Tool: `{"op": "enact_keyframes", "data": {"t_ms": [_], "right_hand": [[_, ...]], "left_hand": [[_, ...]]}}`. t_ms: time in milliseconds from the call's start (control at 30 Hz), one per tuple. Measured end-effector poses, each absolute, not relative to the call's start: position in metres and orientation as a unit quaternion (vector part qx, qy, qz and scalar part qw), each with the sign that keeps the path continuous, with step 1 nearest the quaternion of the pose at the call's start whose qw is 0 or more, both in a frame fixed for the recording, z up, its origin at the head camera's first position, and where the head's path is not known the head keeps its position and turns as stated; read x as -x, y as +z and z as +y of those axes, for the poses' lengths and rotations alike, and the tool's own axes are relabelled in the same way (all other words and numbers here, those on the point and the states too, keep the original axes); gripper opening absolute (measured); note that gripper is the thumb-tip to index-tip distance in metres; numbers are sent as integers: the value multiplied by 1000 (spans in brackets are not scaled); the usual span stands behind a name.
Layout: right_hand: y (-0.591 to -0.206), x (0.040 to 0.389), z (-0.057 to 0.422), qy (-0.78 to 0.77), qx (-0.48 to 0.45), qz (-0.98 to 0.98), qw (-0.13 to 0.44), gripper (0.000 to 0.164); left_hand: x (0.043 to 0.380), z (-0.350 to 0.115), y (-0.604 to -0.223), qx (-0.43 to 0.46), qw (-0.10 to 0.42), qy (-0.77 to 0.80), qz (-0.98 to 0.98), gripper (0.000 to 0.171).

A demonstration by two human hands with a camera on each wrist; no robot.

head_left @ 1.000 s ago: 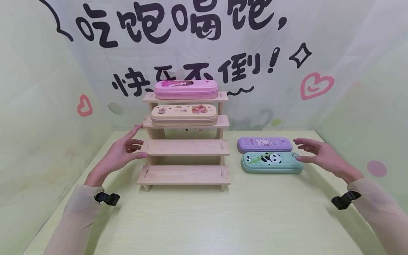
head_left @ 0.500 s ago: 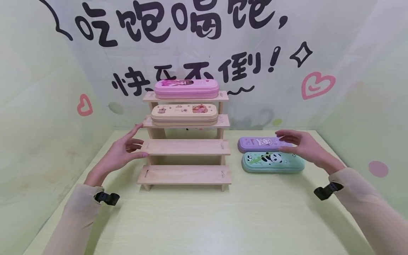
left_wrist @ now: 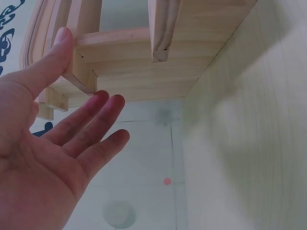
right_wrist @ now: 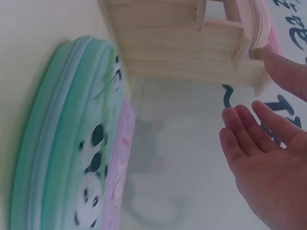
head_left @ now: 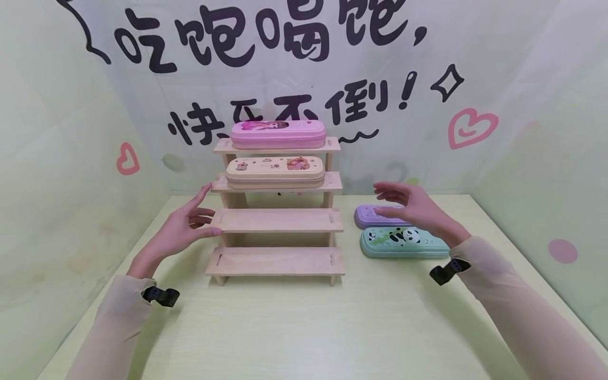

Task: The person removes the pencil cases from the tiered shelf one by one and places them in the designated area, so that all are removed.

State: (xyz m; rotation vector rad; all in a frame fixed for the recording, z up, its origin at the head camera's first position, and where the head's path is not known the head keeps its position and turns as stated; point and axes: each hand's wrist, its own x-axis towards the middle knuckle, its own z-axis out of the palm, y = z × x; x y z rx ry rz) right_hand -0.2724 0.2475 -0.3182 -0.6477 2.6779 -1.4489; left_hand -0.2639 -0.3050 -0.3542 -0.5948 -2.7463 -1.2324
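A wooden tiered shelf [head_left: 275,219] stands on the table. At its left end is my left hand [head_left: 176,232], its thumb touching the end of a tier in the left wrist view [left_wrist: 48,158]. My right hand [head_left: 418,208] hovers above the pencil cases, fingers loosely bent and holding nothing. Below it lies a purple pencil case [head_left: 366,215], partly hidden by the hand. In front of that one rests a green panda pencil case [head_left: 401,243]. A pink pencil case [head_left: 280,136] sits on the top tier, and a cream one, the cream pencil case [head_left: 275,171], on the tier below.
The pale table [head_left: 304,327] runs between fabric side walls. Behind the shelf hangs a white backdrop [head_left: 404,142] with black writing and pink hearts. The two lower tiers are bare wood.
My right hand has moved left from the right ends of the green and purple pencil cases to over the purple one. The left hand stays at the shelf.
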Motion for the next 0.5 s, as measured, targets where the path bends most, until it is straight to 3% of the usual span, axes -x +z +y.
{"op": "enact_keyframes", "data": {"t_ms": [500], "right_hand": [[-293, 296, 190, -477, 237, 846, 10, 70]], "left_hand": [[266, -306, -356, 198, 35, -409, -890, 113]]}}
